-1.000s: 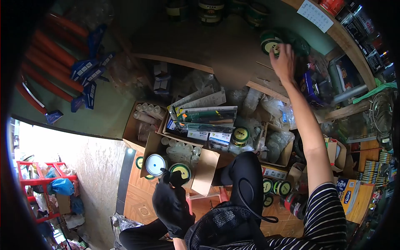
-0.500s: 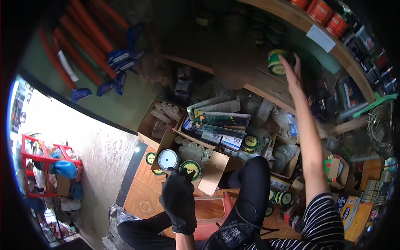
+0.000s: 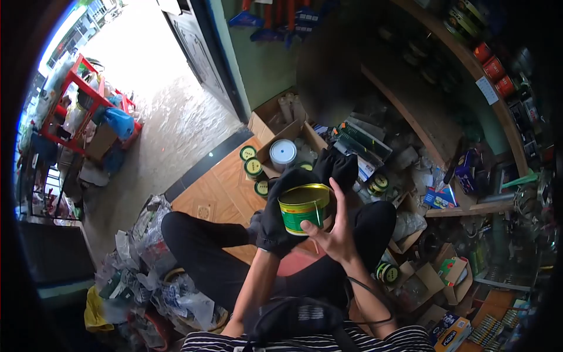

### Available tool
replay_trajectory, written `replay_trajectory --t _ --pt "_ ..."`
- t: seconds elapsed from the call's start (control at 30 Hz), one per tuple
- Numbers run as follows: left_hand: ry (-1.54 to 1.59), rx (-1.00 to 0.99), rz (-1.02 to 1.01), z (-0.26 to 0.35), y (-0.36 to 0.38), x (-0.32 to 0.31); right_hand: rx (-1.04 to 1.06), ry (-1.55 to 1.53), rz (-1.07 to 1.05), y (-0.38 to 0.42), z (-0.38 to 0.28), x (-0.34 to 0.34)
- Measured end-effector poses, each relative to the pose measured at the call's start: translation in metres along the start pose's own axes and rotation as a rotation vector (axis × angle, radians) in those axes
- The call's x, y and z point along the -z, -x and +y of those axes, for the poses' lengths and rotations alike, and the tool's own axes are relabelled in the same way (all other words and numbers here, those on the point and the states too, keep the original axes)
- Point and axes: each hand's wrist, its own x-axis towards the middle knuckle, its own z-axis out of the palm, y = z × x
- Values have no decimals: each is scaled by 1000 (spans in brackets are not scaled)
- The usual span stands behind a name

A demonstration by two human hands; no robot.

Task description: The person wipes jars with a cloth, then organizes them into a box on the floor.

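A green-and-yellow tin can (image 3: pixel 301 215) is held up before my lap, tilted so that its gold rim shows. My left hand (image 3: pixel 274 220), in a black glove, wraps round the can from the left and behind. The bare right hand (image 3: pixel 336 236) grips its right side, thumb across the front and a finger raised beside the rim. Dark cloth-like material (image 3: pixel 335 166) bulges above the can, at the gloved hand. Just beyond stands a can with a pale top (image 3: pixel 282 152), among several smaller green cans (image 3: pixel 253 168) on the wooden-patterned floor.
Ahead, cardboard boxes (image 3: pixel 265 130) hold white tubes. A wooden shelf (image 3: pixel 404 114) runs along the right. Plastic bags (image 3: pixel 182 293) lie in a heap at the lower left. A red rack (image 3: pixel 70 108) stands past the doorway. Small open cartons (image 3: pixel 425 281) sit at right.
My right hand has come down from the shelf with the green can to my lap. The gloved left hand now meets it there. The view has turned left, towards the doorway.
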Motion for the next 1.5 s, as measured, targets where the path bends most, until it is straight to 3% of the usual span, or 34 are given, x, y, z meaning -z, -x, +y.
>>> replay_trajectory --t 0.1,0.2,0.23,0.3,0.33,0.4,0.43,0.5,0.53,0.6,0.63,0.67,0.73,0.77,0.8,0.83,0.87,0.93,1.07,1.13,1.2,1.33,1.4,1.5 --pt "-644 -17 -122 10 30 21 -165 -206 -113 12 -7 -6" --pt "-28 -8 58 15 44 1 -22 -84 -81 17 -12 -12" --pt "-234 -71 88 13 50 -5 34 49 -1 14 -8 -12" --pt "-219 282 -18 11 55 -17 151 311 153 6 2 -13" --pt "-821 87 -247 4 60 -17 145 310 225 1 3 -16" --pt "-27 70 163 2 58 -33 139 334 220 3 -4 -23" --pt "201 161 230 0 47 -32 159 411 211 10 -15 -25" --pt "598 188 120 31 35 -3 122 288 93 26 -27 -28" --pt "531 121 33 26 33 14 97 171 46 36 -35 -34" --pt "394 -16 -155 7 28 30 230 330 -7 43 -50 -41" --pt "645 126 -166 -5 36 28 212 321 -33 42 -48 -39" --pt "503 83 -131 3 39 26 193 309 -54 42 -46 -35" --pt "215 -14 -67 42 43 17 -2 -122 -74 43 -46 -25" --pt "178 80 -28 59 49 15 -46 -119 -111 42 -42 -19" --pt "-208 173 -13 68 55 18 -19 -60 -55 44 -30 -19" --pt "-332 181 14 66 56 14 111 248 1 41 -23 -19" --pt "-288 120 42 61 56 12 140 445 46 41 -27 -23" --pt "-142 36 82 49 54 5 128 519 84 43 -8 -29" --pt "37 29 99 39 63 -4 -39 72 181 39 -17 -43" --pt "67 21 95 38 65 -1 -21 20 112 28 -39 -38" --pt "76 7 73 41 64 10 48 232 -65 19 -44 -22" --pt "-78 -128 11 62 56 36 -12 -37 -351 10 -25 -18" --pt "-155 -101 60 59 56 40 -67 -64 -311 7 -47 -27" --pt "-110 -230 156 40 58 34 170 405 -95 5 -30 -28"
